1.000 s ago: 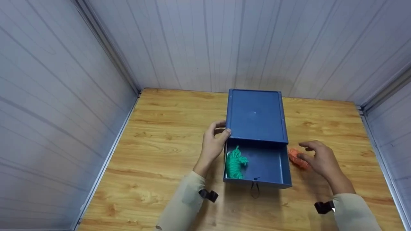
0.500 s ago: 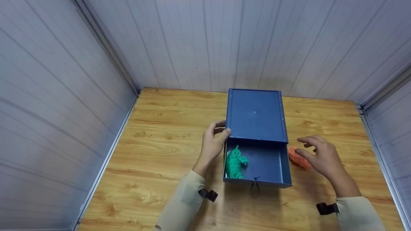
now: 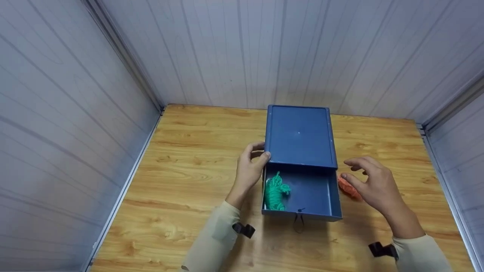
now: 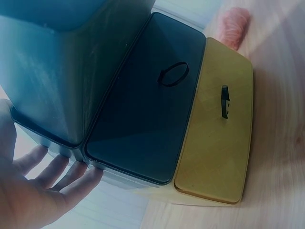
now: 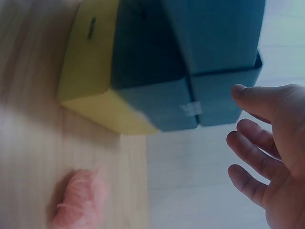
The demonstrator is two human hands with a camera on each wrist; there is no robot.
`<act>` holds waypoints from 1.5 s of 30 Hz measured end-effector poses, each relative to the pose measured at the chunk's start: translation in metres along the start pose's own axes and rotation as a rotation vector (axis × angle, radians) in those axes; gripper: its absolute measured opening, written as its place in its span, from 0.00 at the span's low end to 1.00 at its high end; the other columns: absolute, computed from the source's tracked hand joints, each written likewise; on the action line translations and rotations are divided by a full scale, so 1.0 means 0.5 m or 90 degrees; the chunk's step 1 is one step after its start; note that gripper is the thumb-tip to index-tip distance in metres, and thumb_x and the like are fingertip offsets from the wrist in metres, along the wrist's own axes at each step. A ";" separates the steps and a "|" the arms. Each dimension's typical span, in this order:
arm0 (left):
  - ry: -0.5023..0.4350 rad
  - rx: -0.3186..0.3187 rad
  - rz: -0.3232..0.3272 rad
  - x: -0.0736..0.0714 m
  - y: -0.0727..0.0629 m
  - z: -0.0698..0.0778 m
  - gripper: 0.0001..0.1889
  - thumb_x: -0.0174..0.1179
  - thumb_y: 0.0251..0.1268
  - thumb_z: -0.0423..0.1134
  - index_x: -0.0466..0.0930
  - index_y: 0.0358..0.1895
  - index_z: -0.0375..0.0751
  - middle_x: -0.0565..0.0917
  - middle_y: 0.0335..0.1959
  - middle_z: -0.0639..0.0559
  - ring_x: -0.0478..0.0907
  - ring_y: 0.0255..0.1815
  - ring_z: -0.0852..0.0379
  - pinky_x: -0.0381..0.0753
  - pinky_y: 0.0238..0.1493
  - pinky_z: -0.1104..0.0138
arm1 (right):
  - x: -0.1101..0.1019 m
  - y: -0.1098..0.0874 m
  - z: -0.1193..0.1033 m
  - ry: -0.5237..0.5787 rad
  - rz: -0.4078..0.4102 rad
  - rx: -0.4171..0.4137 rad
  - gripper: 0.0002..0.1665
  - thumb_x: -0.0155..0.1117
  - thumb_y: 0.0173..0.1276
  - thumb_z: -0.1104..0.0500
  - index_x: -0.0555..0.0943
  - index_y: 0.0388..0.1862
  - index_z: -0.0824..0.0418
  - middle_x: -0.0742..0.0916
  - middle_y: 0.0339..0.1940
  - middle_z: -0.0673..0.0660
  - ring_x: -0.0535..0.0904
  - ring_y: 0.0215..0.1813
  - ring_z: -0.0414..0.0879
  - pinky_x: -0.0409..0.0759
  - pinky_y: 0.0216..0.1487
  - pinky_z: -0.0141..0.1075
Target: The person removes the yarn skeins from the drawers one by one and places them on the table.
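A stacked drawer cabinet [image 3: 300, 136] stands on the table with its blue top drawer [image 3: 312, 192] pulled out. Inside that drawer, along the left wall, lies a bundle of green yarn [image 3: 274, 195]. My left hand [image 3: 248, 172] grips the cabinet's left front edge, thumb at the top corner and fingers against the side. The right hand [image 3: 378, 185], fingers loosely bent and holding nothing, hovers beside the cabinet's right side. Below and left of it, a bundle of orange yarn [image 3: 348, 188] lies on the table, partly hidden by that hand in the head view.
Under the open drawer are a closed dark blue drawer [image 4: 138, 109] and a closed yellow one [image 4: 217, 129]. A thin black loop [image 3: 298, 225] hangs from the top drawer's front. White panel walls [image 3: 211, 53] enclose the wooden table [image 3: 189, 158].
My right hand has lifted slightly away from the orange yarn and shifted toward the cabinet's right side. The left hand, drawer and both yarn bundles stay in place.
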State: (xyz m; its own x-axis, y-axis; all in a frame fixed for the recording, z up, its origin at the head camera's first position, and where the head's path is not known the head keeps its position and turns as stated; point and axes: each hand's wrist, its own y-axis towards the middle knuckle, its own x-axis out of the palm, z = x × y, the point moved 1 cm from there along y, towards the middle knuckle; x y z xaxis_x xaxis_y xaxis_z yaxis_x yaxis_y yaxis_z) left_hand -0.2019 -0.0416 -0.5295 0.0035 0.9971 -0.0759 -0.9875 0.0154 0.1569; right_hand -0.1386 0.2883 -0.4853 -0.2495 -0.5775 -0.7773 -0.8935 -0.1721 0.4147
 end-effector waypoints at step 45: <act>-0.014 -0.011 -0.001 0.000 0.000 -0.004 0.20 0.64 0.68 0.38 0.80 0.61 0.38 0.84 0.57 0.40 0.81 0.57 0.43 0.80 0.60 0.50 | 0.068 0.037 -0.194 0.094 -0.241 -0.154 0.22 0.76 0.65 0.58 0.85 0.58 0.54 0.87 0.55 0.48 0.85 0.54 0.43 0.86 0.52 0.43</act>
State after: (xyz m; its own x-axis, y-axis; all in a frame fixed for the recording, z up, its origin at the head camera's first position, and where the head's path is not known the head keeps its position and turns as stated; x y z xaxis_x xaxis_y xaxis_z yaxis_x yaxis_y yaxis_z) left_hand -0.2023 -0.0416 -0.5316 0.0077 0.9985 -0.0547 -0.9901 0.0153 0.1397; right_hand -0.1274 0.1884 -0.4581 0.1479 -0.5429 -0.8267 -0.7943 -0.5632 0.2277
